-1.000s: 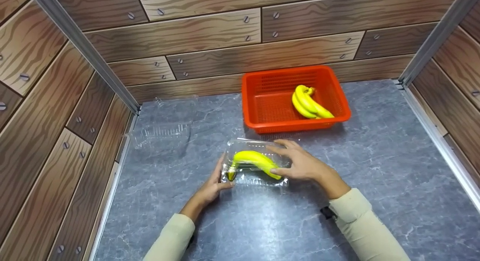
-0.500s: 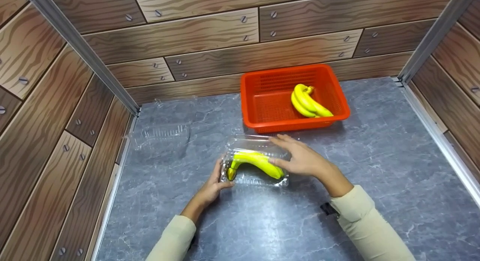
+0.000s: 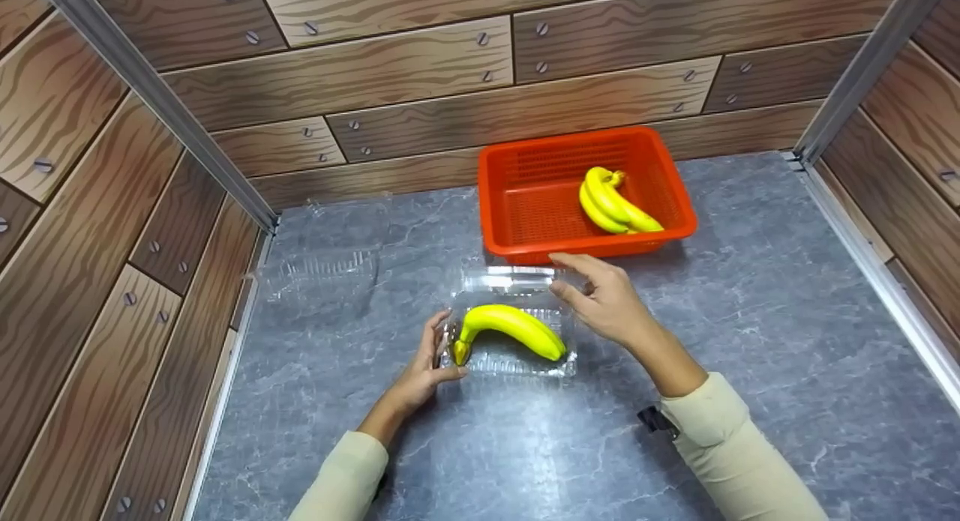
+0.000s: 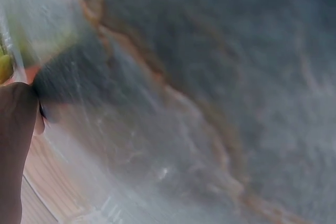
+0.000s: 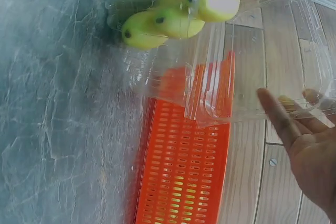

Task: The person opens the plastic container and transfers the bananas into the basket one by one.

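A clear plastic clamshell container (image 3: 517,367) stands on the table in the middle of the head view, its lid (image 3: 517,279) raised at the far side. Inside the base lies a yellow banana (image 3: 514,327), stem to the left. My left hand (image 3: 420,367) grips the container's left end, thumb at the front corner and fingers along the side. With my right hand (image 3: 611,303) I hold the lid's right edge between thumb and fingers. Through the plastic in the right wrist view show several banana tips (image 5: 181,23); my right fingertips (image 5: 270,103) overlap the lid's edge there.
An orange-red perforated basket (image 3: 495,240) with a bunch of bananas (image 3: 615,202) stands behind the container. To the left, another clear plastic container (image 3: 322,270) lies open on the grey marbled table (image 3: 540,461). Wood-patterned panels (image 3: 420,71) enclose the back and sides.
The lid has swung up and away from over the banana, toward the basket. My right hand has moved slightly upward and back with it; my left hand has stayed in place.
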Motion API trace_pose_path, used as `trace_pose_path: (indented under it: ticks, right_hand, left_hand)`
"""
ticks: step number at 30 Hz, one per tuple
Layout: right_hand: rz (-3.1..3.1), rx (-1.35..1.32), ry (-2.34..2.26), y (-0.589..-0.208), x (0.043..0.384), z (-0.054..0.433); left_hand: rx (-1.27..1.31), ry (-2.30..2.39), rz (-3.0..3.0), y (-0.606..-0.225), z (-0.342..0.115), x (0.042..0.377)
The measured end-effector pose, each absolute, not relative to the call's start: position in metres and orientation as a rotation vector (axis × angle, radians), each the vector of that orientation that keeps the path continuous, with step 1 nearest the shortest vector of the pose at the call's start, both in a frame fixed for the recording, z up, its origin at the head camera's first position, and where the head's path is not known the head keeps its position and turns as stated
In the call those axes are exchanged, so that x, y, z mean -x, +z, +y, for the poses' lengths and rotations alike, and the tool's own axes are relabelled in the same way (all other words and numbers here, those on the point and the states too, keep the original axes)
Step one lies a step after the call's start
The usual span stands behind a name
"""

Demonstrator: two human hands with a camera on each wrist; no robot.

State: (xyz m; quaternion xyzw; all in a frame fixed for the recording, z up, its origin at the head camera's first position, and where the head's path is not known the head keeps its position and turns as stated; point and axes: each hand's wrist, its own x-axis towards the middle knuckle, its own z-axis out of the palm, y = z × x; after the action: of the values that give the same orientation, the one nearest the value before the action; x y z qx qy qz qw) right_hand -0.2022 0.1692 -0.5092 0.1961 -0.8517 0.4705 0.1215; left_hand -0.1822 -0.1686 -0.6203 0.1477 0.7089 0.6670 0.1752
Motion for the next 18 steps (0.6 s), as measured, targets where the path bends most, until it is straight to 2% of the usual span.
trace_pose_path:
  ticks: [9, 18]
  right_hand:
    - [-2.315, -0.429, 1.684, -0.506, 0.217, 0.16]
    - [-2.187, -0.228, 1.806, -0.507, 0.231, 0.153]
  left_hand:
    - [-0.435, 1.867, 1.99, -0.619, -0.175, 0.177]
    - [-0.439, 1.837, 1.981, -0.618, -0.176, 0.174]
